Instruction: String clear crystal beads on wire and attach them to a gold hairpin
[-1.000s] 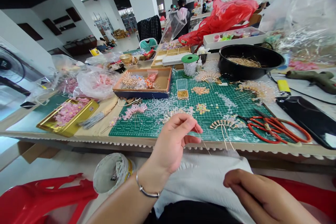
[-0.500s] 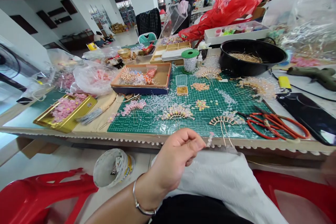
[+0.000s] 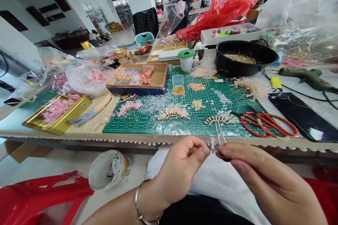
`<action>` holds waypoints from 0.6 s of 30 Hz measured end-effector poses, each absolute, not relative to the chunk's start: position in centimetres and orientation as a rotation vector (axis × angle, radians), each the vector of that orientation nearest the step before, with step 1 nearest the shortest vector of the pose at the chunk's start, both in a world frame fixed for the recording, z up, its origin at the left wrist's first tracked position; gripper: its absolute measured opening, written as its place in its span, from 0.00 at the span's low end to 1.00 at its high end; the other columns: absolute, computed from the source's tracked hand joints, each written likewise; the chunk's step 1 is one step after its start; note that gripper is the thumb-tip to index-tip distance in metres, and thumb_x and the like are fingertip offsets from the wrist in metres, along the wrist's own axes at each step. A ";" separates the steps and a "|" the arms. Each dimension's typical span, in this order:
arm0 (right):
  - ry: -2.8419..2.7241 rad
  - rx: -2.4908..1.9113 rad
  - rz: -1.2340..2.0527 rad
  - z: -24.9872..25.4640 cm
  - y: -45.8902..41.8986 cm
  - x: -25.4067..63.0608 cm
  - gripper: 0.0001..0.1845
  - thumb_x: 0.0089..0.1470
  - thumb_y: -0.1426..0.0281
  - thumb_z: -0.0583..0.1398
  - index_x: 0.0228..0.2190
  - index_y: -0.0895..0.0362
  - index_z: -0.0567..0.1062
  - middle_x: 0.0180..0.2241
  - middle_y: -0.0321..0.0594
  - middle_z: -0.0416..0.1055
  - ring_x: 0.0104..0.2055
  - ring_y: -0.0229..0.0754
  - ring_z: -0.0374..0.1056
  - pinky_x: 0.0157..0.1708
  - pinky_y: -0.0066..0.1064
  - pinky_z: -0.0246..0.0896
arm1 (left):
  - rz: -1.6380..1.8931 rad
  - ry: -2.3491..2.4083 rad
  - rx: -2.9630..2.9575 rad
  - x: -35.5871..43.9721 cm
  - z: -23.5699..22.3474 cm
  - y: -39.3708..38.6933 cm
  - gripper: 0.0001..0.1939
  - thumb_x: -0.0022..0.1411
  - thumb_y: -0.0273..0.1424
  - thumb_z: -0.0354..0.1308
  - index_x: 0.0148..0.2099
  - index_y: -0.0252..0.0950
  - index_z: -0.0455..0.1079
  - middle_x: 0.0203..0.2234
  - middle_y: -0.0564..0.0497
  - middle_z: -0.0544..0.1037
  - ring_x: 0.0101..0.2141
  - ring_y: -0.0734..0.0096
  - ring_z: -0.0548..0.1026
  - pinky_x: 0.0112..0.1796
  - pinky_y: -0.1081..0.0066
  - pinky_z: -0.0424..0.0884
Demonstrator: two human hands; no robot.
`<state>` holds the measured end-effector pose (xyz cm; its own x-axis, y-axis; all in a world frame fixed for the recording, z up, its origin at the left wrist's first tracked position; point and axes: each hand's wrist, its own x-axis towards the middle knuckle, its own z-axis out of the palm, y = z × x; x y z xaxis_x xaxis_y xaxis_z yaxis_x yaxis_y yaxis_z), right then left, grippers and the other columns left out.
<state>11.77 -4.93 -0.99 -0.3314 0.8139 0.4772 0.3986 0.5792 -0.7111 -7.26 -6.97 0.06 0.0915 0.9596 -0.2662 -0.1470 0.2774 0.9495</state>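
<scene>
Over my lap, my left hand pinches a short sprig of clear beads between thumb and forefinger. From the right, my right hand reaches up to the same sprig, its fingertips pressed together; what lies between them is hidden. Just beyond, on the mat's front edge, rests a gold hair comb with clear beads, its two prongs toward me. Left of it lies a hair comb with pink and yellow flowers, and farther left a pink flower piece.
The green cutting mat carries loose clear beads and a small box of gold beads. Red-handled pliers, a phone and a glue gun lie right. A gold tray stands left; a bucket is below.
My right hand has come in from the far right edge to the bead sprig. My left hand still pinches it. The view has shifted slightly.
</scene>
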 end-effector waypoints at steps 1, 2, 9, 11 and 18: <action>-1.904 -0.962 0.637 -0.7 -4.6 11.7 0.08 0.64 0.67 0.60 0.42 0.43 0.79 0.40 0.30 0.82 0.43 0.38 0.79 0.46 0.23 0.74 | 0.992 1.164 0.944 -7.3 0.1 -7.0 0.16 0.65 0.44 0.61 0.35 0.35 0.67 0.22 0.58 0.59 0.25 0.77 0.54 0.27 0.72 0.51; -1.878 -0.944 0.671 -0.6 -4.4 11.7 0.07 0.64 0.65 0.61 0.40 0.43 0.80 0.39 0.30 0.82 0.43 0.38 0.79 0.46 0.22 0.74 | 0.967 1.162 0.952 -7.3 0.0 -7.0 0.17 0.65 0.45 0.61 0.36 0.35 0.67 0.22 0.58 0.60 0.25 0.76 0.55 0.27 0.72 0.51; -1.946 -0.877 0.539 -2.3 -3.0 13.7 0.11 0.63 0.72 0.61 0.44 0.47 0.80 0.43 0.36 0.79 0.45 0.39 0.76 0.47 0.22 0.72 | 1.004 1.105 0.794 -7.4 -1.2 -6.0 0.15 0.64 0.42 0.62 0.36 0.35 0.66 0.20 0.61 0.56 0.22 0.79 0.49 0.23 0.72 0.45; -2.051 -0.824 0.359 -2.9 -2.8 13.8 0.16 0.61 0.77 0.61 0.48 0.49 0.79 0.47 0.39 0.77 0.47 0.40 0.75 0.48 0.25 0.71 | 1.017 1.064 0.718 -7.3 -1.6 -5.7 0.15 0.64 0.42 0.62 0.35 0.36 0.66 0.19 0.62 0.54 0.21 0.79 0.47 0.23 0.72 0.43; -2.178 -0.609 0.277 -2.9 -2.7 13.4 0.19 0.58 0.82 0.60 0.47 0.53 0.79 0.47 0.43 0.75 0.47 0.39 0.75 0.43 0.22 0.72 | 0.913 1.099 0.895 -6.8 -2.1 -5.1 0.17 0.66 0.44 0.60 0.36 0.35 0.66 0.22 0.59 0.59 0.24 0.78 0.54 0.27 0.74 0.53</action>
<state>13.44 -2.71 -2.90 -0.5319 0.5140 0.6729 0.3290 0.8577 -0.3952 -6.76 -5.07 -2.08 0.1996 0.9236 -0.3272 -0.1519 0.3591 0.9209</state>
